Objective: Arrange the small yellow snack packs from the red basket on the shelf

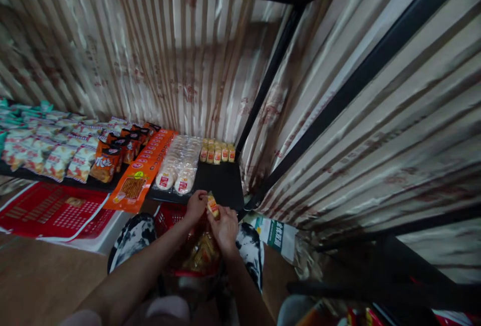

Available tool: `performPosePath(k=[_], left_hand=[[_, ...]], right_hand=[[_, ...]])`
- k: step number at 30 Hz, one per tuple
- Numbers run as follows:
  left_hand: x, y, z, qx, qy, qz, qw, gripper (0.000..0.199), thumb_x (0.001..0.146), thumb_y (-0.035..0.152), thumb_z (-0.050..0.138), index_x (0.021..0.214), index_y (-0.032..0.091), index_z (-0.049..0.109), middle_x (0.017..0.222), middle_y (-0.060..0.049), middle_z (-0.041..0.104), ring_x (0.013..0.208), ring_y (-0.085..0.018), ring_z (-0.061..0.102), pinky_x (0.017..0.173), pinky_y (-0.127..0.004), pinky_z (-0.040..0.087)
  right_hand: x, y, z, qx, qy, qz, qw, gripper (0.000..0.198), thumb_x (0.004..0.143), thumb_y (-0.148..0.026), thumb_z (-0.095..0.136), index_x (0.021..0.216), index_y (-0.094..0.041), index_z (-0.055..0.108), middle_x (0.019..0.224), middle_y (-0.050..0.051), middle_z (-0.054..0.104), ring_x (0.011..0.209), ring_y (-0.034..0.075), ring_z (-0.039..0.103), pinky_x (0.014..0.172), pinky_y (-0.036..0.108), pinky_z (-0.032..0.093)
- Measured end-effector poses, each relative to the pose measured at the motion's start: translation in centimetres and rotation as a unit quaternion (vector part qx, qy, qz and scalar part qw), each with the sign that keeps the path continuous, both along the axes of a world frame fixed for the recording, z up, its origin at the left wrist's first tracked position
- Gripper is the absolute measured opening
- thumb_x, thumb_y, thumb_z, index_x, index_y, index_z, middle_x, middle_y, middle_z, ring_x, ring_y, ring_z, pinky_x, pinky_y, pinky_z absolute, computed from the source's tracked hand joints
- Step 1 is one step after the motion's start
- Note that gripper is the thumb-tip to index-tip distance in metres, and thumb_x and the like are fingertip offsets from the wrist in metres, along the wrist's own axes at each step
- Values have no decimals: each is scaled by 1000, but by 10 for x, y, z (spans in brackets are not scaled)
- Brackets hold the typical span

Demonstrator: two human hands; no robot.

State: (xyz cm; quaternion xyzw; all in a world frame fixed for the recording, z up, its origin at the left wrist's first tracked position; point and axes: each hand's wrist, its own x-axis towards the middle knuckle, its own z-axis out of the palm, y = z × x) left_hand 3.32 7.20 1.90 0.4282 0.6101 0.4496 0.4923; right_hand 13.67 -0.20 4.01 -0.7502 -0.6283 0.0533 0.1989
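Between my two hands is a small yellow snack packet (212, 205) with a red and white label. My left hand (196, 207) pinches its upper left side, and my right hand (225, 226) grips it from the lower right. Below them a red plastic basket (162, 218) sits between my knees, holding several similar yellow packets (203, 256). Beyond my hands lies a black shelf (221, 183). At its back right corner, a cluster of matching yellow packets (217, 151) stands in rows.
Left along the shelf are round white packaged cakes (183, 180), an orange snack strip (141, 171), orange-black bags (105, 163) and white bags (56, 160). A red bag (56, 211) lies lower left. Black frame posts (268, 75) and striped sheeting (169, 55) enclose the shelf.
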Motion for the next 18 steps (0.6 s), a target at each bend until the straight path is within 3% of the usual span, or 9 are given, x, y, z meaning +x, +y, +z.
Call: performPosePath(k=[5, 10, 18], left_hand=[[10, 8, 6, 6, 11, -2, 1000, 20, 72, 13, 60, 92, 17, 62, 75, 0, 64, 71, -12, 61, 69, -23, 48], [17, 16, 10, 7, -17, 12, 1000, 24, 74, 13, 59, 98, 17, 59, 79, -1, 64, 71, -11, 61, 71, -23, 48], [24, 22, 15, 7, -1, -21, 1000, 13, 78, 10, 52, 84, 16, 61, 80, -3, 65, 77, -13, 61, 74, -23, 48]], right_hand=[[2, 12, 8, -27, -2, -8, 1000, 36, 84, -42, 51, 109, -19, 65, 95, 9, 66, 94, 23, 54, 82, 30, 36], [3, 27, 12, -63, 57, -46, 995, 35, 85, -42, 50, 112, -23, 61, 101, 7, 63, 85, 19, 61, 68, 26, 38], [11, 59, 8, -27, 94, -60, 993, 32, 85, -37, 51, 109, -17, 62, 95, 10, 63, 80, 19, 62, 66, 25, 40]])
